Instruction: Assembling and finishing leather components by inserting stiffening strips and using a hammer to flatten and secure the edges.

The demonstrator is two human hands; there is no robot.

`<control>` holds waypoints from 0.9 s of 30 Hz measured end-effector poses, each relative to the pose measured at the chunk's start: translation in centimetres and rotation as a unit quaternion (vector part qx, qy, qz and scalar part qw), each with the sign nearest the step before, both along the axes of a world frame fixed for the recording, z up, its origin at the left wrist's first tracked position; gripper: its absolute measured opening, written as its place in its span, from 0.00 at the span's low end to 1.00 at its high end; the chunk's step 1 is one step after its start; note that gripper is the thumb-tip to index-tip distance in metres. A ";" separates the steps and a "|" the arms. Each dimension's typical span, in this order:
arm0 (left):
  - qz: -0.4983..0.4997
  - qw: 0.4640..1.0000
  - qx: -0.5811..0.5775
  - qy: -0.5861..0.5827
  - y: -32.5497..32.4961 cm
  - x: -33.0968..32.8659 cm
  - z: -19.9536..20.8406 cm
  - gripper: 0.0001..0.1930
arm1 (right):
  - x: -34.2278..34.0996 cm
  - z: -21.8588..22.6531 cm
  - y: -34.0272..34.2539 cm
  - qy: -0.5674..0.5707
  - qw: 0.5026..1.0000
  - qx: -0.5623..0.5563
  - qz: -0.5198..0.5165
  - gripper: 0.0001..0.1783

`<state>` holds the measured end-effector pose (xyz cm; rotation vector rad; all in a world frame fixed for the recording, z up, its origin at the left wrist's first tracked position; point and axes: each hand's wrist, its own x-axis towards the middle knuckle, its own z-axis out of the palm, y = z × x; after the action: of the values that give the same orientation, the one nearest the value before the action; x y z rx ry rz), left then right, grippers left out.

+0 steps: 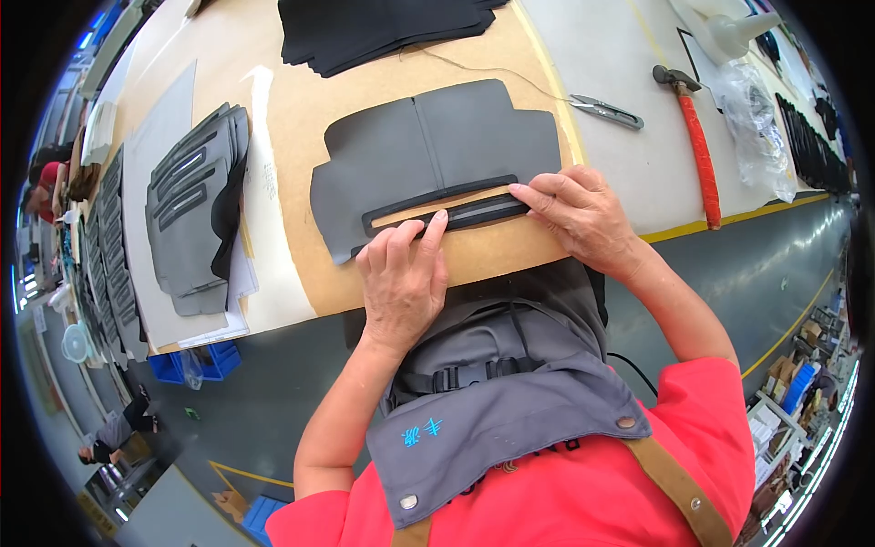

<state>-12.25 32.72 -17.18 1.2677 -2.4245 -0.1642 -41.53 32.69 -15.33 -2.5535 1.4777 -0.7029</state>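
A grey leather-like panel (474, 118) lies on the tan table board in front of me, with a centre seam and a long slot edged in black. Along the slot's near side runs a narrow grey strip with black borders (483, 211). My left hand (401, 278) rests its fingertips on the left part of this strip, index finger stretched out and thumb apart. At the strip's right end, my right hand (583, 223) has thumb and index finger closed on the panel's black edge. Its other fingers are curled and partly hidden.
Stacked grey pieces with slots (191, 210) lie at the left. Black sheets (374, 32) are piled at the far side. To the right are thread snips (608, 111), a red-handled hammer (697, 150) and a clear plastic bag (756, 123). A blue crate (219, 362) sits below the table's left edge.
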 end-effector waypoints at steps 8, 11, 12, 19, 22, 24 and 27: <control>0.001 1.000 0.006 -0.007 0.0 0.2 0.1 0.27 | -2.0 -0.5 -0.6 0.070 0.991 -0.061 0.092 0.30; 0.000 1.000 0.006 -0.010 0.0 0.2 0.1 0.27 | -1.8 -0.5 -0.8 0.045 0.994 -0.058 0.079 0.32; 0.001 1.000 0.005 -0.010 0.1 0.2 0.1 0.27 | -1.7 -0.4 -0.8 0.044 0.994 -0.056 0.078 0.32; 0.005 1.000 0.008 -0.002 -0.1 0.1 0.0 0.27 | -2.6 -1.2 -1.2 0.062 0.990 -0.058 0.110 0.30; 0.007 1.000 -0.004 0.005 -0.1 0.1 -0.1 0.26 | -3.0 -0.7 -1.1 0.030 0.992 -0.056 0.111 0.29; 0.005 1.000 -0.010 -0.019 -0.1 0.3 0.3 0.26 | -2.9 0.1 -0.7 0.002 0.992 -0.058 0.112 0.29; -0.023 0.999 0.016 0.020 1.1 1.6 0.8 0.28 | -2.7 -0.1 0.5 0.029 0.990 -0.056 0.124 0.26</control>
<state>-10.70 33.83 -16.39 1.2103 -2.4280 -0.2387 -44.24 33.17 -15.39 -2.7966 1.1359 -0.6987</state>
